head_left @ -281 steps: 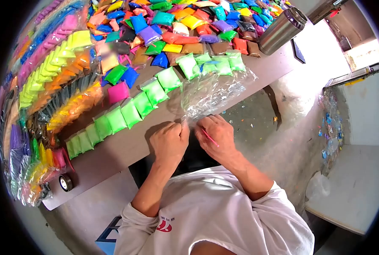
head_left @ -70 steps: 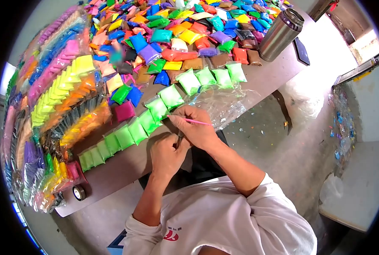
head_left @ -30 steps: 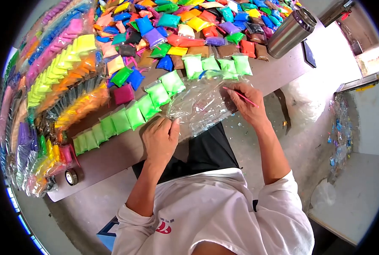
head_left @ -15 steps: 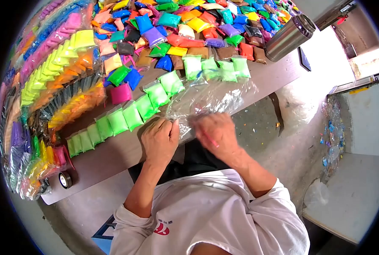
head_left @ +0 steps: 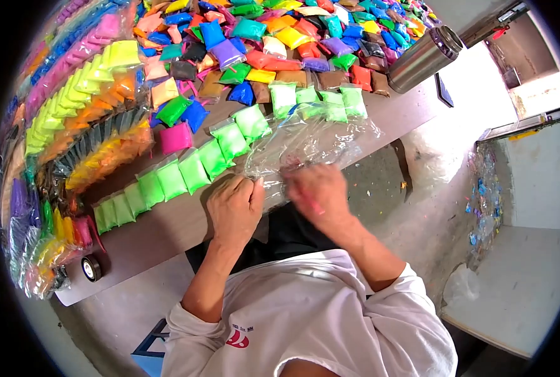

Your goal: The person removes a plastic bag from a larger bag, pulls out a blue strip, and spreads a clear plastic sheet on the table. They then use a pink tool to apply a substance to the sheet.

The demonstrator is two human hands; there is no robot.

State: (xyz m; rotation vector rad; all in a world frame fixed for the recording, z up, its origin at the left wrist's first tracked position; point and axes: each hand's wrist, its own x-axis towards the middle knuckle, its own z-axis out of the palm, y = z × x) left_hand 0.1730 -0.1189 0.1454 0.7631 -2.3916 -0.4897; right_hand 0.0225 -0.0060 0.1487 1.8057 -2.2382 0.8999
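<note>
A large clear plastic bag (head_left: 311, 141) lies crumpled at the table's near edge. My left hand (head_left: 234, 204) is closed, with thumb and curled fingers pinching the bag's near edge. Beside it, my right hand (head_left: 319, 195) is curled at the bag's near right edge and smeared by motion. A thin pink object (head_left: 314, 205) shows in that hand; its kind cannot be made out. Along the table edge, left of the bag, runs a slanting row of bright green packets (head_left: 170, 180). More green packets (head_left: 283, 99) lie at the bag's far side, some partly under its film.
A heap of multicoloured packets (head_left: 280, 38) covers the far table. Bagged rows of yellow, orange and black packets (head_left: 82, 94) stand left. A steel flask (head_left: 423, 60) and a dark phone-like slab (head_left: 444, 90) are at right. A black-rimmed roll (head_left: 92, 268) sits near the left corner.
The whole view has shifted slightly. My right hand is blurred in both frames near the bag's edge, while my left hand keeps its pinch on the bag. The packets lie as before.
</note>
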